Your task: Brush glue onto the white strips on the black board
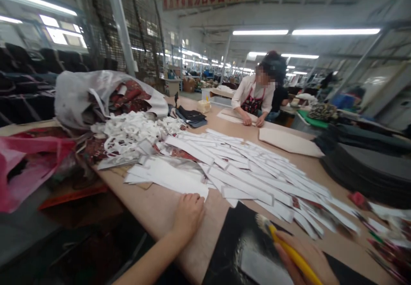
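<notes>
My right hand is closed around the yellow handle of a brush with pale bristles. The bristles are over a black sheet at the table's near edge. On that sheet lies a grey rectangular piece, with whitish smears beside it. My left hand rests palm down on the table, its fingertips at the near end of some wide white strips; it appears to grip nothing. Beyond both hands spreads a wide layer of overlapping white strips, with bits of dark red showing between them.
A heap of thin white trimmings lies left, before a clear plastic bag of dark red pieces. A pink bag hangs far left. Across the table, a person handles pale sheets. Dark stacked pieces stand right.
</notes>
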### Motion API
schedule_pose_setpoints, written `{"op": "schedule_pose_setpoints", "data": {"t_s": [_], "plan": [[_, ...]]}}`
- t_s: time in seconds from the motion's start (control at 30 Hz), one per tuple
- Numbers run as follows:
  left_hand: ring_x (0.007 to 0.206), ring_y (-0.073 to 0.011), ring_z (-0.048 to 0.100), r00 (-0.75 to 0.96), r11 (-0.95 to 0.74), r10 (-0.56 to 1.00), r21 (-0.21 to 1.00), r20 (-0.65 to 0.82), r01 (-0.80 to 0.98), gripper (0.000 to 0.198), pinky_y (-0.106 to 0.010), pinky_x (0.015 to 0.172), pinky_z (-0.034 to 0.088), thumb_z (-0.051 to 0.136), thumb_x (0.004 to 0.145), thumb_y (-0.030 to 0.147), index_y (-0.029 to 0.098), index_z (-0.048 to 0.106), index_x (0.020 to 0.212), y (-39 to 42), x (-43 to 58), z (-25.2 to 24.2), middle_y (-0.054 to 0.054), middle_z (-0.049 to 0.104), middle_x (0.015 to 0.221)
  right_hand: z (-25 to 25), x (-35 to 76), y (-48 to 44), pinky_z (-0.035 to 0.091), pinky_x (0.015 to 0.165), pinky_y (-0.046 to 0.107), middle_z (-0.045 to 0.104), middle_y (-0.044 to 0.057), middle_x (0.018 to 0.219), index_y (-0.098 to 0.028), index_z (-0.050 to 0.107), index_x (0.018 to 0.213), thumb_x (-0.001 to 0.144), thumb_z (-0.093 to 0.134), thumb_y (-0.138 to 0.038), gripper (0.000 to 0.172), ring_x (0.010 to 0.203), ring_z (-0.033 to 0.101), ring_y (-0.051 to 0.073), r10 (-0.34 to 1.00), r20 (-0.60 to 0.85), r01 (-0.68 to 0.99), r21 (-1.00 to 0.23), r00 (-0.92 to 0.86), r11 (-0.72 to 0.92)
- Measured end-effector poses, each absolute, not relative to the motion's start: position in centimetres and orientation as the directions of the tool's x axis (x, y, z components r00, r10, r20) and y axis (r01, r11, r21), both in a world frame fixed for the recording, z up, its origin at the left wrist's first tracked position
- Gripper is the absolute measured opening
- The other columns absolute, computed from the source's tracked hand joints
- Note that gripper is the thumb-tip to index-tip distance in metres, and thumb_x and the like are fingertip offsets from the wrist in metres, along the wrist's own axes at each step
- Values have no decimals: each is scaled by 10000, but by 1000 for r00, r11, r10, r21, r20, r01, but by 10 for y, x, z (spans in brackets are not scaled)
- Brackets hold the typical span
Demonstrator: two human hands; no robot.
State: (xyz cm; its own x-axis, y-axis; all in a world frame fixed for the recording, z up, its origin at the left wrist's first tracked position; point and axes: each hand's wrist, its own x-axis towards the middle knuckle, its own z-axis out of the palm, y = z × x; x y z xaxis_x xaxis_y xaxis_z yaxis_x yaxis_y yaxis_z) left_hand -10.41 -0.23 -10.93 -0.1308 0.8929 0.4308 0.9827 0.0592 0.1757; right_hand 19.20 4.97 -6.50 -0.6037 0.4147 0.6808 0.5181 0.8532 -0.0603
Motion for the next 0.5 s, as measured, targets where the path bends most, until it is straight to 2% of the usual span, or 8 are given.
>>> {"op": "schedule_pose_setpoints", "data": {"t_s": [0.1, 0.2, 0.33, 0.5], "plan": [[849, -242, 510, -194, 150, 906, 144, 376, 978, 125, -410, 776, 394, 561, 793, 246, 148, 583, 868, 9, -115, -110, -79, 564, 864, -56, 138, 51, 464, 740, 322, 681, 36, 871, -218, 523, 1125, 826, 558, -233, 301, 791, 630, 183, 383, 678, 465, -69, -627, 883], [807, -238, 517, -196, 159, 913, 130, 357, 979, 73, -406, 754, 399, 531, 791, 177, 134, 588, 804, 16, -112, -112, -80, 565, 819, -56, 101, 54, 474, 743, 322, 673, 40, 873, -213, 536, 1100, 847, 534, -222, 253, 798, 621, 175, 411, 681, 434, -149, -606, 888], [765, -217, 529, -171, 131, 918, 131, 358, 983, 154, -398, 749, 412, 461, 794, 57, 134, 592, 767, 15, -108, -117, -64, 569, 772, -64, 61, 68, 491, 766, 316, 681, 46, 931, -205, 581, 1025, 861, 507, -264, 189, 871, 622, 180, 523, 653, 403, -341, -549, 849], [783, -215, 532, -112, 58, 900, 139, 422, 989, 165, -401, 752, 436, 469, 803, 42, 128, 608, 832, 12, -109, -132, -71, 589, 824, -71, -13, 95, 476, 816, 325, 678, 47, 946, -188, 607, 962, 857, 475, -309, 208, 889, 619, 183, 654, 445, 308, -627, -612, 715]]}}
